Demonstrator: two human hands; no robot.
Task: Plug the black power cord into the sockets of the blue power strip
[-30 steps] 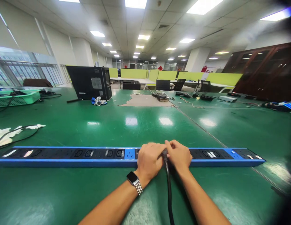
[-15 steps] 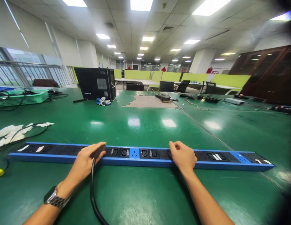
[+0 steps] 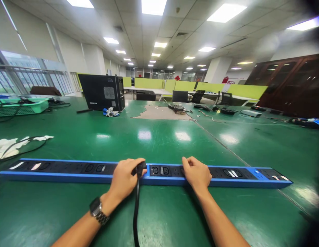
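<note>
Bright o/h lts [image 3: 153,6], tbl [image 3: 118,145] glare

A black desktop computer tower [image 3: 97,92] has a crumpled blue-and-white glove [image 3: 111,112] just in front of it. Left of the tower sits a green plastic mesh basket [image 3: 33,108]; nearer than the tower, also leftward, lies crumpled white cloth [image 3: 5,146]. Beyond the tower, rightward, are yellow-green partitions [image 3: 149,83], at least 3 black office chairs [image 3: 180,96] and, well apart, dark wooden cabinets [image 3: 290,89].
</note>
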